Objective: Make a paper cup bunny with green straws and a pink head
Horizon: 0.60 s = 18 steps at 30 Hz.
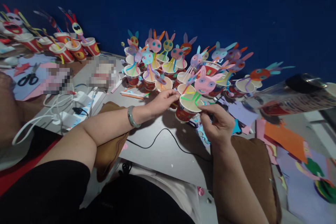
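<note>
Black clothing (pixel 147 203) lay nearest, and beyond it the rabbit-faced cup (pixel 187 114) was nearly upright between the right hand (pixel 219 124), pinching its rim, and the left hand (pixel 164 103) at its other edge, grip unclear to me

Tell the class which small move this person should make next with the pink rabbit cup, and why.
Perhaps press the green strips against the paper cup with the right hand: its fingertips are at the rim near one strip's end, while the left hand is at the opposite side, seemingly placed to steady it.
</note>
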Tool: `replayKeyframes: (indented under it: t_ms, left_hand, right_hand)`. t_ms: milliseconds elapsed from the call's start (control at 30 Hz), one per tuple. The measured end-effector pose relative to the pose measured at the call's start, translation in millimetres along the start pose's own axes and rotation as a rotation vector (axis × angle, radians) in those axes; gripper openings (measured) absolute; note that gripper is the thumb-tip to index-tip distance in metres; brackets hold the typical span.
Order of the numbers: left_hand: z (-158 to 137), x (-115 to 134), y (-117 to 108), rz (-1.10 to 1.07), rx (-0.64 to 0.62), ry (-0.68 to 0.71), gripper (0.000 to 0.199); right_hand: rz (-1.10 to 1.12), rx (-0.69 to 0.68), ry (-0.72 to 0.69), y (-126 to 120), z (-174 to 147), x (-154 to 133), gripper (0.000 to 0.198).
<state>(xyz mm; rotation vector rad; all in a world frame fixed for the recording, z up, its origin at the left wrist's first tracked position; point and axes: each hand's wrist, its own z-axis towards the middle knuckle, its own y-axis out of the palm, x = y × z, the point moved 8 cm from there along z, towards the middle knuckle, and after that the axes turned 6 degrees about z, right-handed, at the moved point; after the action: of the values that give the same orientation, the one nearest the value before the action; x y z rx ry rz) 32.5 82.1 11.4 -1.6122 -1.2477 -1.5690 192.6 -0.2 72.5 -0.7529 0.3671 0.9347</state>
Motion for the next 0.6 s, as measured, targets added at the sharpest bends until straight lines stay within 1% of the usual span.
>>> replayKeyframes:
  t_ms: [233,367,467,533,600]
  left_hand:
    - [-1,2,0,0.005,0.003,-0.027,0.006]
    - [-1,2,0,0.036,-0.014,-0.003,0.012]
    - [-4,1,10,0.143,-0.133,0.002,0.019]
    - [-8,-1,21,0.254,-0.271,0.023,0.02]
    - [-14,-1,31,0.393,-0.402,0.102,0.019]
  right_hand:
    - [-0.05,0.134,0.02,-12,-4,8,0.021]
    - [-0.064,0.264,0.06,-22,-7,16,0.016]
    - [-0.053,0.368,0.075,-30,-9,21,0.013]
    - [-0.015,0.418,0.094,-33,-11,25,0.013]
    - [0.021,0.455,0.104,-36,-12,28,0.013]
